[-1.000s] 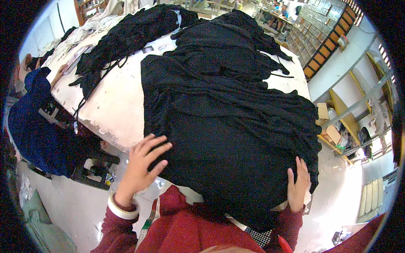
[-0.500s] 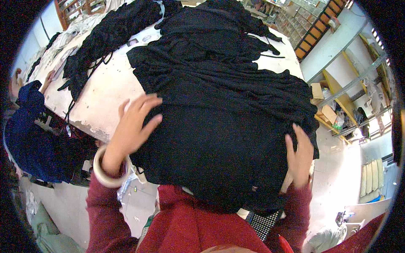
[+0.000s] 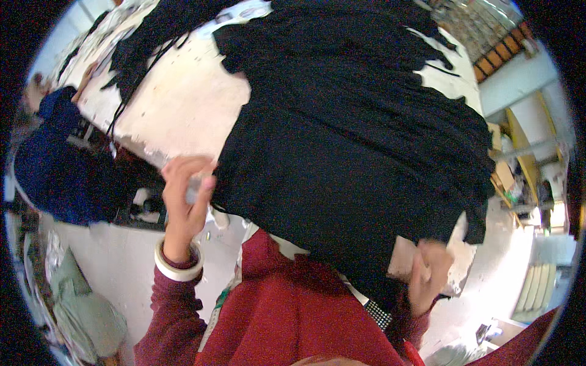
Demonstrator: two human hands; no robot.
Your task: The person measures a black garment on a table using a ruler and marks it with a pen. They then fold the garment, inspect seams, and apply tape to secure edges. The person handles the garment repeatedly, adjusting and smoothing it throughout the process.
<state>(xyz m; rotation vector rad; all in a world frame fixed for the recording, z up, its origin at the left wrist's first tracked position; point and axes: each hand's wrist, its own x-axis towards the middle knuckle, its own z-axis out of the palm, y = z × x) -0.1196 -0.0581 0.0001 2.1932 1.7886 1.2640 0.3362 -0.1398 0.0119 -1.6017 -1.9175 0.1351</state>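
Observation:
A large black knit garment lies spread over the table in front of me, its near part hanging down over the edge towards my lap. My left hand is beside the garment's near left edge. Its fingers are curved, with a gap between them and the thumb, and nothing shows in them. A roll of tape rings my left wrist like a bracelet. Low on the right, my right hand is at the table's near edge, next to the garment's lower right side. Motion smears its fingers, and whether they grip the cloth cannot be made out.
More black cloth with dangling cords lies on the pale, worn table at the far left. A person in dark blue is at the left. Shelving stands on the right. A grey-green sack sits on the floor at lower left.
Both hands have come off the cloth's top towards me, the right one dropping to the near edge. The view has shifted, and the garment's lower right side has moved, baring some table.

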